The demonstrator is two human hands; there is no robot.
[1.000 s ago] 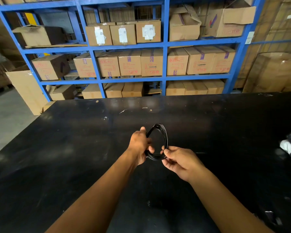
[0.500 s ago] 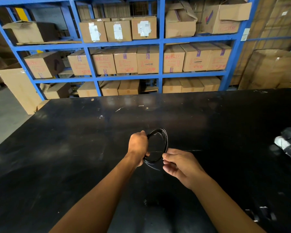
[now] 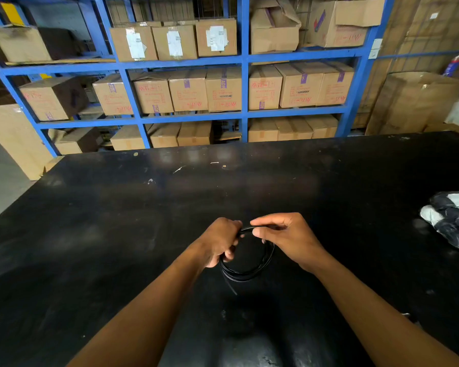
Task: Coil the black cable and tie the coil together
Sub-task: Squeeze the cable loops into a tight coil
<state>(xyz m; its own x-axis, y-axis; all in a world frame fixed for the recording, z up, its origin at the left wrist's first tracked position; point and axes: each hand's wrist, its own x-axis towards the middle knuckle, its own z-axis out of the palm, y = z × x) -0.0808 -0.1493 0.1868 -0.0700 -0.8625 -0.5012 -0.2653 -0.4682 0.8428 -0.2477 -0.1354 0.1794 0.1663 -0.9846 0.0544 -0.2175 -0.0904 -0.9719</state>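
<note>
The black cable (image 3: pixel 252 272) is wound into a small round coil held just above the black table (image 3: pixel 117 221). My left hand (image 3: pixel 219 241) grips the coil's left side with the fingers closed round the strands. My right hand (image 3: pixel 286 235) pinches the cable at the coil's top, thumb and forefinger meeting close to the left hand. A short loose end sticks out below the coil toward me. The top of the coil is partly hidden by both hands.
A black and white plastic bundle (image 3: pixel 453 218) lies at the table's right edge. Blue shelving (image 3: pixel 243 86) stacked with cardboard boxes stands behind the table. A large carton (image 3: pixel 13 139) sits on the floor at the left.
My right hand has moved from the coil's lower right up to its top, beside the left hand. The coil has tipped lower and flatter toward the table.
</note>
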